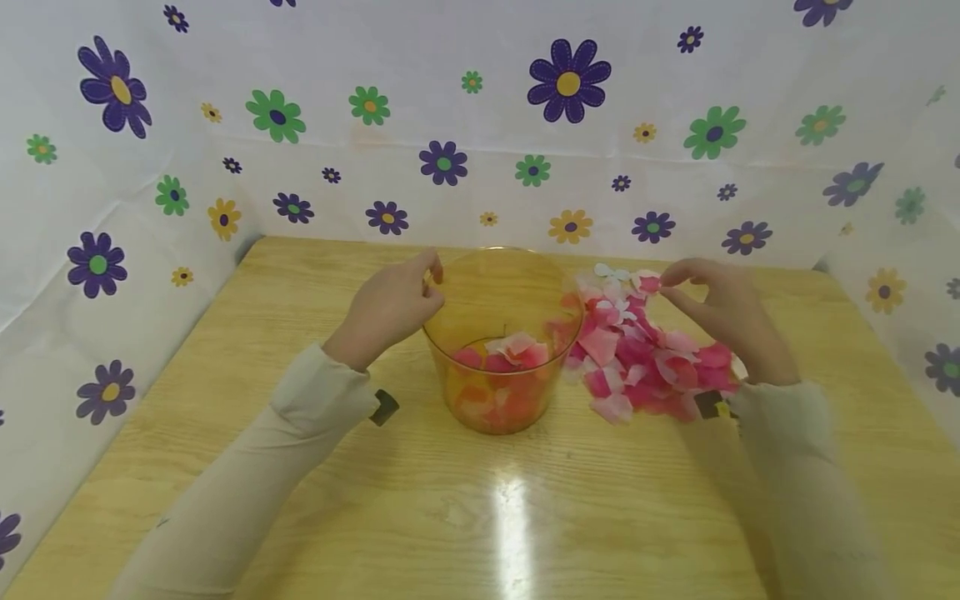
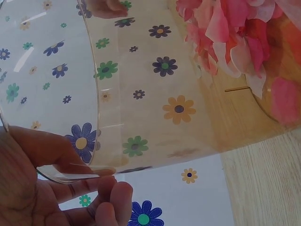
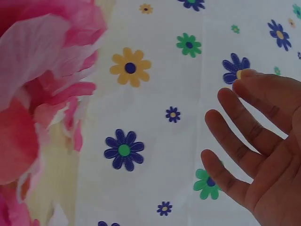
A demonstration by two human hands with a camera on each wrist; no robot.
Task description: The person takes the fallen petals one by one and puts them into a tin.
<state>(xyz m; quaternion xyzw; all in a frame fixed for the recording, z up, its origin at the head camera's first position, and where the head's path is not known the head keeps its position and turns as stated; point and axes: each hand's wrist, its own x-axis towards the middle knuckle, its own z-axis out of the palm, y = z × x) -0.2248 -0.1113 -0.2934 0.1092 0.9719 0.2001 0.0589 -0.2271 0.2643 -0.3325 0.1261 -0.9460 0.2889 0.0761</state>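
Found one upright amber tub (image 1: 495,292), containing overlapping petals (image 1: 521,352), uncountable. Noted one left hand (image 1: 390,308) pinching tub's rim (image 1: 501,372), presumably for steadiness. Saw one petal pile (image 1: 637,367) right of tub, apparently for short reach. Located one right hand (image 1: 727,312) right of tub, thumb and forefinger close together; could not tell any grip. Recorded one table (image 1: 360,517) beneath tub.

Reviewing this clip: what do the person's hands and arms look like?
Both the left hand and right hand are ungloved. The left sleeve and right sleeve are long, plain and pale cream, with bunched cuffs. A small dark tab shows by the left cuff; another, marked yellow, by the right.
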